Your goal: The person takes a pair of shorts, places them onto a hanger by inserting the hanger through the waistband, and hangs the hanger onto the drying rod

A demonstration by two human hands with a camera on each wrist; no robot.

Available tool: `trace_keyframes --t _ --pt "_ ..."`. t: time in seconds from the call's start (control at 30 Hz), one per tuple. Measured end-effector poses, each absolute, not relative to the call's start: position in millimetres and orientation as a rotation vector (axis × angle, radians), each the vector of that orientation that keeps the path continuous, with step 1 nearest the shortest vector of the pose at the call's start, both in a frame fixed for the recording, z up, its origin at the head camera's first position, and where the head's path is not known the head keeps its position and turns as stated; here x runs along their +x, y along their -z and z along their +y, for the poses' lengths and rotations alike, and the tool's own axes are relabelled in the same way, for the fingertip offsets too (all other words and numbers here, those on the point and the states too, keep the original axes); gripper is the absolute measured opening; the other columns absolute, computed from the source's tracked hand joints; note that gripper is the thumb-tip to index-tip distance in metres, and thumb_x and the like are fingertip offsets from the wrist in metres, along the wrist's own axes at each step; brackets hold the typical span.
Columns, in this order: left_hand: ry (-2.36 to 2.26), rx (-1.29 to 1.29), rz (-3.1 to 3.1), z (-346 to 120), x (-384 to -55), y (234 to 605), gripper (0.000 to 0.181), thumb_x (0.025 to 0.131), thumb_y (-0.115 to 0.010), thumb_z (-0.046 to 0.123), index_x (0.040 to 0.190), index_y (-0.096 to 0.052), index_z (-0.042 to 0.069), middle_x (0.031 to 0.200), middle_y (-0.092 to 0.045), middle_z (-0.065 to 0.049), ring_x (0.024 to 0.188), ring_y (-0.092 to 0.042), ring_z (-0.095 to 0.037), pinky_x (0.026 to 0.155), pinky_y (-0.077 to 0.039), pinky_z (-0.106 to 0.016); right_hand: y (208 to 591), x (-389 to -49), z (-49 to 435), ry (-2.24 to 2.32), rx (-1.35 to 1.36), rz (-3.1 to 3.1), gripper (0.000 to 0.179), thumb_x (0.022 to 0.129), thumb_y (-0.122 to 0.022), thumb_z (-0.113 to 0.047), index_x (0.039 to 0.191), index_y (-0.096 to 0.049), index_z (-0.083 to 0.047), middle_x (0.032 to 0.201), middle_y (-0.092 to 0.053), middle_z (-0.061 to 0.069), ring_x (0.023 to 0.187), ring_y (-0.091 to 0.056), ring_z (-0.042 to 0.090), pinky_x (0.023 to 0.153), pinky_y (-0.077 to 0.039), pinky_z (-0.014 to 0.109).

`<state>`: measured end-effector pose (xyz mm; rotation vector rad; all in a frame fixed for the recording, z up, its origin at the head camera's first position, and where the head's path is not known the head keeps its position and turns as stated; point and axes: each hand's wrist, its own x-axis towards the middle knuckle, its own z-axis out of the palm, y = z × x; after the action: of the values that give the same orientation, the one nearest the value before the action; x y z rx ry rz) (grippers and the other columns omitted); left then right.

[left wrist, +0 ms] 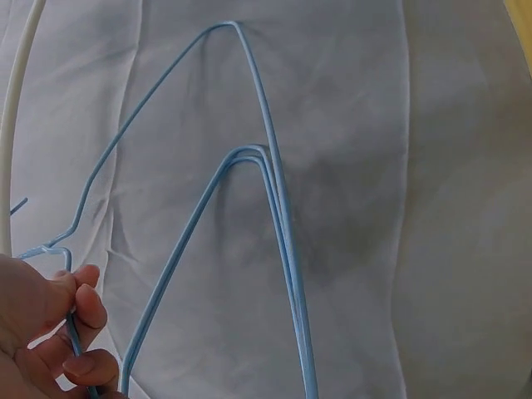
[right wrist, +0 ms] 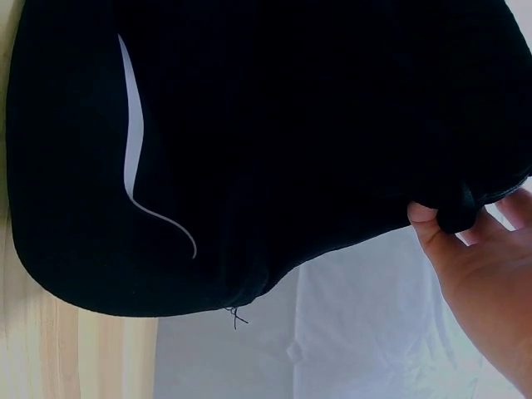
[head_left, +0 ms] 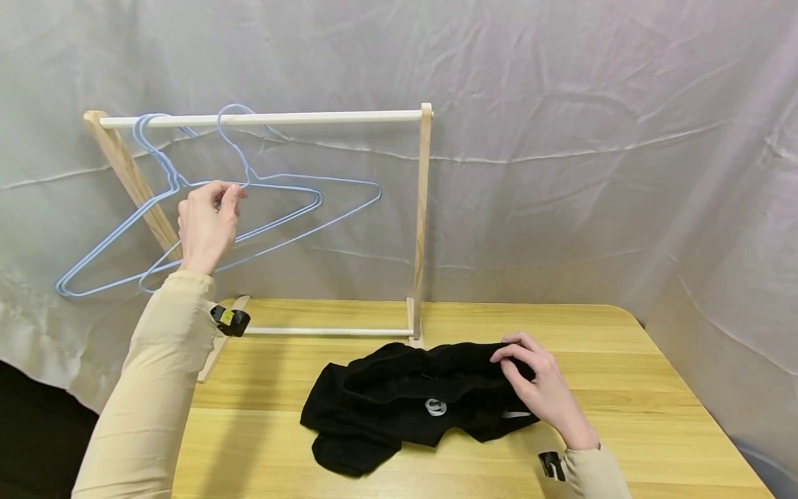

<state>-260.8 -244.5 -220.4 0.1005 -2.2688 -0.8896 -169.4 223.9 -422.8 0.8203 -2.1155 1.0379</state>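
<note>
Hangers of blue wire, two of them close together, hang toward the left end of a white rail, their hooks looped over it so that the rail bears their weight. A third hanger hangs just to their right, its hook likewise over the rail. Your left hand holds this one: the fingers are curled round the sloping wire just beside the neck, a place that probably gives better control of the hook than the far corners would. Wooden posts raise the rail above the table, evidently so that the hangers swing free of its surface. At lower right, your right hand pinches the edge of a black garment between thumb and fingers; in the right wrist view a fold partly hides the other fingers. The garment lies crumpled on the table, in front of the posts, its mouth facing upward; your grip at the right end of the edge seems to hold that mouth apart. A white curved mark lies near this hand, and a round white emblem sits farther left on the cloth.
</note>
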Motion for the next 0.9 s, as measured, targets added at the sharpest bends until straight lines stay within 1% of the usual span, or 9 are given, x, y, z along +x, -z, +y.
trace_keyframes --t 0.17,0.33,0.5,0.57,0.63,0.67,0.73,0.8,0.9 --pt "0.895 0.144 -2.213 -245 -261 217 0.038 0.105 -0.048 0.041 0.11 -0.075 0.014 0.062 -0.04 0.033 0.079 -0.05 -0.014 0.074 -0.036 -0.034 423 -169 224 -1.04 0.817 -2.12 0.036 0.079 -0.066 0.02 0.091 -0.071 -0.014 0.102 -0.064 0.006 0.093 -0.058 0.012 0.089 -0.039 0.01" --pt "0.919 0.161 -2.135 -245 -260 215 0.037 0.105 -0.05 0.039 0.108 -0.075 0.013 0.06 -0.039 0.034 0.068 -0.041 0.001 0.073 -0.031 -0.026 423 -170 224 -1.037 0.821 -2.113 0.037 0.078 -0.066 0.02 0.091 -0.071 -0.014 0.101 -0.064 0.005 0.092 -0.058 0.013 0.089 -0.039 0.01" --pt "0.923 0.164 -2.066 -244 -260 215 0.034 0.105 -0.052 0.036 0.106 -0.076 0.012 0.06 -0.039 0.033 0.067 -0.038 0.004 0.071 -0.027 -0.021 424 -171 224 -1.037 0.822 -2.105 0.036 0.077 -0.067 0.02 0.09 -0.071 -0.013 0.1 -0.064 0.006 0.092 -0.058 0.012 0.089 -0.039 0.01" --pt "0.92 0.173 -2.045 -244 -260 216 0.035 0.105 -0.052 0.037 0.105 -0.076 0.012 0.062 -0.042 0.032 0.068 -0.037 0.004 0.071 -0.027 -0.021 425 -171 224 -1.034 0.822 -2.105 0.036 0.077 -0.067 0.02 0.09 -0.071 -0.013 0.1 -0.064 0.005 0.092 -0.058 0.012 0.089 -0.039 0.01" --pt "0.91 0.172 -2.025 -243 -258 219 0.037 0.105 -0.051 0.038 0.104 -0.076 0.011 0.069 -0.053 0.023 0.068 -0.038 0.006 0.071 -0.027 -0.021 425 -171 224 -1.034 0.824 -2.107 0.036 0.077 -0.067 0.02 0.09 -0.071 -0.012 0.1 -0.064 0.005 0.091 -0.058 0.013 0.089 -0.039 0.01" --pt "0.905 0.167 -2.017 -242 -257 221 0.038 0.105 -0.05 0.038 0.103 -0.075 0.01 0.073 -0.06 0.017 0.069 -0.038 0.007 0.071 -0.028 -0.02 425 -171 224 -1.035 0.824 -2.109 0.036 0.077 -0.067 0.02 0.09 -0.071 -0.013 0.1 -0.064 0.005 0.091 -0.058 0.013 0.089 -0.039 0.01" --pt "0.894 0.156 -1.999 -240 -254 225 0.04 0.106 -0.049 0.038 0.101 -0.074 0.007 0.083 -0.067 0.004 0.069 -0.039 0.009 0.07 -0.029 -0.019 425 -171 224 -1.037 0.822 -2.111 0.037 0.077 -0.067 0.02 0.091 -0.071 -0.014 0.101 -0.064 0.005 0.091 -0.058 0.014 0.088 -0.039 0.01" --pt "0.896 0.146 -1.985 -236 -250 231 0.042 0.106 -0.048 0.037 0.099 -0.072 0.004 0.09 -0.069 -0.007 0.069 -0.039 0.009 0.071 -0.028 -0.019 425 -171 224 -1.04 0.817 -2.114 0.038 0.078 -0.066 0.02 0.091 -0.072 -0.015 0.101 -0.064 0.005 0.092 -0.058 0.014 0.089 -0.039 0.01" --pt "0.926 0.132 -1.964 -229 -241 243 0.043 0.106 -0.047 0.037 0.097 -0.07 0.002 0.088 -0.068 -0.011 0.066 -0.039 0.007 0.07 -0.028 -0.018 425 -171 224 -1.034 0.804 -2.12 0.038 0.079 -0.066 0.019 0.092 -0.072 -0.016 0.101 -0.065 0.006 0.095 -0.059 0.012 0.091 -0.039 0.01"
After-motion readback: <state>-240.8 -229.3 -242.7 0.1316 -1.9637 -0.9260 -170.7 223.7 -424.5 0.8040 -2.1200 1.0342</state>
